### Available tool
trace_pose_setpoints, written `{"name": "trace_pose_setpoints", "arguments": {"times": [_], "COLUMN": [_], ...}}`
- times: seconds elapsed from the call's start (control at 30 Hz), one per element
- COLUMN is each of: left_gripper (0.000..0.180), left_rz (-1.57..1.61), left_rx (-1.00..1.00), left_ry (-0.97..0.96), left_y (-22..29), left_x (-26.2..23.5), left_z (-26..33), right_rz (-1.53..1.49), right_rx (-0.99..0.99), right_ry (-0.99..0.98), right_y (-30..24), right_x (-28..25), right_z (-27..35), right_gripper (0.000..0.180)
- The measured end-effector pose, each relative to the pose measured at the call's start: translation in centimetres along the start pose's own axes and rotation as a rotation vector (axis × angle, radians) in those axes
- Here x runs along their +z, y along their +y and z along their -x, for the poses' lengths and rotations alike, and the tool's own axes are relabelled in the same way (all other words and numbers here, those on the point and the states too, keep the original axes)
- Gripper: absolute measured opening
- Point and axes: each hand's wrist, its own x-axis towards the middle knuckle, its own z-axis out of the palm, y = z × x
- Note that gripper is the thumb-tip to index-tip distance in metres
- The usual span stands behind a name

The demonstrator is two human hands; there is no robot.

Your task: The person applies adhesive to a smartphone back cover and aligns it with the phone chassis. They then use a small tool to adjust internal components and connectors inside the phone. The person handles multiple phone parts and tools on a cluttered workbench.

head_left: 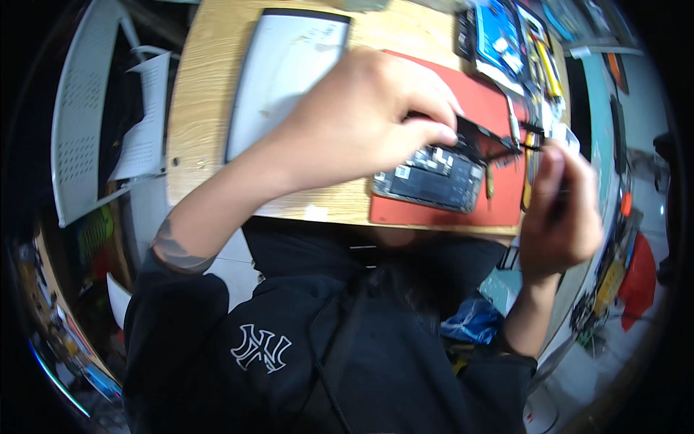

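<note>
An opened phone lies on a red mat, its inner parts and dark battery showing. Over its far edge, my left hand is closed in a pinch on a thin black phone part, tilted up above the phone; much of that part is hidden behind my fingers. To the right of the mat, my right hand is closed around what look like black tweezers, tips pointing left toward the black part. Motion smears this hand. A small brass-coloured screwdriver lies on the mat beside the phone.
A white board with a dark edge lies on the wooden table under my left forearm. At the far right are a blue tray and yellow-handled tools. A white perforated chair stands at left.
</note>
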Motion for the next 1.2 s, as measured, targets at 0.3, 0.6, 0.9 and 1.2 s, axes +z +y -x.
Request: {"name": "trace_pose_setpoints", "arguments": {"times": [0.3,0.6,0.9,1.2], "left_gripper": [0.012,0.011,0.013,0.010], "left_rz": [-0.423,-0.322,-0.206,-0.394], "left_rx": [0.144,0.150,0.151,-0.112], "left_ry": [-0.161,-0.013,0.167,0.528], "left_y": [1.0,0.8,0.4,2.0], "left_x": [-0.4,1.2,2.6,-3.2], "left_z": [1.5,4.0,4.1,6.8], "right_rz": [-0.500,-0.415,-0.338,-0.367], "right_rx": [-0.049,0.152,0.268,0.259], "right_ry": [-0.421,-0.557,-0.462,-0.333], "right_y": [-2.6,-2.4,1.0,0.9], "right_x": [8.2,5.1,-0.7,0.4], "right_z": [-10.4,-9.5,0.5,1.6], "right_gripper": [0.018,0.027,0.015,0.009]}}
